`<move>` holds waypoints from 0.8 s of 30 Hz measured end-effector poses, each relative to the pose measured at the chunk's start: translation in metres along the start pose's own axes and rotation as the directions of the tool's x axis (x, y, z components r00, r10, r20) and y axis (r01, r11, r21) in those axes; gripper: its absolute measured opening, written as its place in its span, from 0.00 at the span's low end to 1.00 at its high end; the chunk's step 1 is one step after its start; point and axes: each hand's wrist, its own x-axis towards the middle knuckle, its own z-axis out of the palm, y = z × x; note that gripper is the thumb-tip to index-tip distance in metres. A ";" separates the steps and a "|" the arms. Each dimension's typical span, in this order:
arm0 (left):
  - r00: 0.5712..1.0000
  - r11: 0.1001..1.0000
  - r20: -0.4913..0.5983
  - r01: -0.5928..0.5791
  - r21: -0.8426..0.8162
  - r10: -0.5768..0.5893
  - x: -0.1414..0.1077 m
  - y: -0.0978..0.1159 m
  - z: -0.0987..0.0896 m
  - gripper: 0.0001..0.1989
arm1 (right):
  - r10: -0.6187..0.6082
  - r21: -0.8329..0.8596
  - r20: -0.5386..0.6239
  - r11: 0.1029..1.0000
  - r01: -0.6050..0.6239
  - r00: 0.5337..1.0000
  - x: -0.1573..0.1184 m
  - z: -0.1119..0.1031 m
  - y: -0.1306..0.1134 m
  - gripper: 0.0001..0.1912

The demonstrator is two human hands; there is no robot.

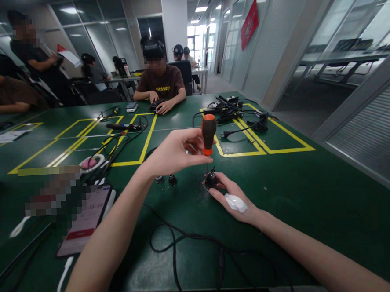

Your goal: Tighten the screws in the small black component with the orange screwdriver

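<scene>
My left hand (178, 149) grips the lower handle of a screwdriver (209, 132), orange and dark grey, held upright with its thin shaft pointing down. Just below it, my right hand (229, 194) has its thumb and fingers closed round a small black cone-shaped part (211, 181) with a thin pin on top. The shaft ends at or close to this part; whether the tip touches a screw I cannot make out. A white patch (236, 203) sits on the right hand near the thumb. Behind my left wrist stands another small black part (172, 179), with tiny bits near it.
Left of me lie a phone (87, 218) and a white ring-shaped item (92, 163). A black cable (194, 237) loops across the green table (316, 191) in front. Tangled black cords (227, 106) lie at the far right. A person (159, 80) works opposite.
</scene>
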 end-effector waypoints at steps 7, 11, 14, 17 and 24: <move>1.000 1.000 0.001 0.008 -0.007 -0.008 -0.001 0.000 0.001 0.18 | 0.012 -0.004 -0.007 1.000 -0.012 1.000 0.000 0.001 0.001 0.17; 1.000 1.000 0.002 -0.001 -0.031 0.001 -0.001 0.001 0.000 0.19 | 0.013 -0.009 -0.007 1.000 -0.013 1.000 0.000 0.001 0.001 0.17; 1.000 0.999 0.016 0.004 -0.048 -0.004 -0.001 0.003 -0.001 0.19 | 0.007 -0.003 -0.008 1.000 -0.007 1.000 0.000 0.001 0.000 0.16; 0.999 0.996 0.043 0.033 -0.081 -0.030 -0.001 0.006 -0.003 0.19 | 0.013 -0.009 -0.006 1.000 -0.013 1.000 0.000 0.001 0.000 0.16; 0.996 0.993 0.088 0.043 -0.108 -0.034 -0.001 0.006 -0.004 0.20 | 0.004 -0.004 -0.001 1.000 -0.004 1.000 0.001 -0.001 -0.001 0.16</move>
